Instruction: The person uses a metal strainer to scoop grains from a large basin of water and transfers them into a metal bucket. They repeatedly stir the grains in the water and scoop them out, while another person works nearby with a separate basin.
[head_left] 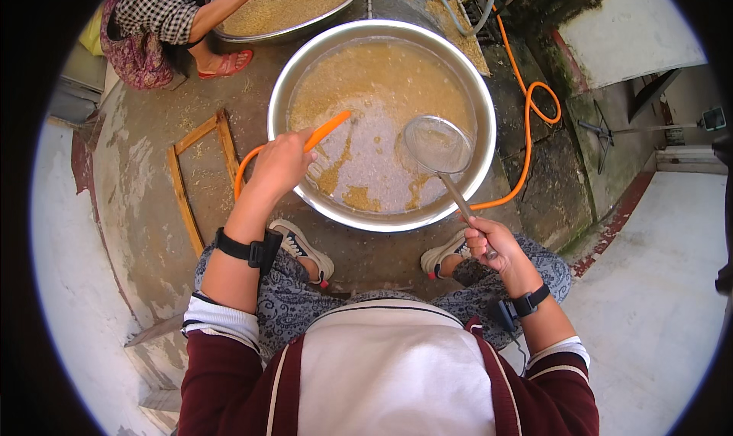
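A wide metal basin stands on the ground before my feet, holding cloudy water with tan grain floating and lying in it. My left hand is closed round an orange hose near its end, over the basin's left side. The hose tip points in over the water. In my right hand, outside the near right rim, is the handle of a round mesh skimmer. Its mesh head lies at the water's surface on the basin's right side, and the handle crosses the rim.
Another person's arm reaches over a second metal basin of grain at the far left. A wooden frame lies on the ground left of my basin. The orange hose's loop runs along the right. White walls flank the yard.
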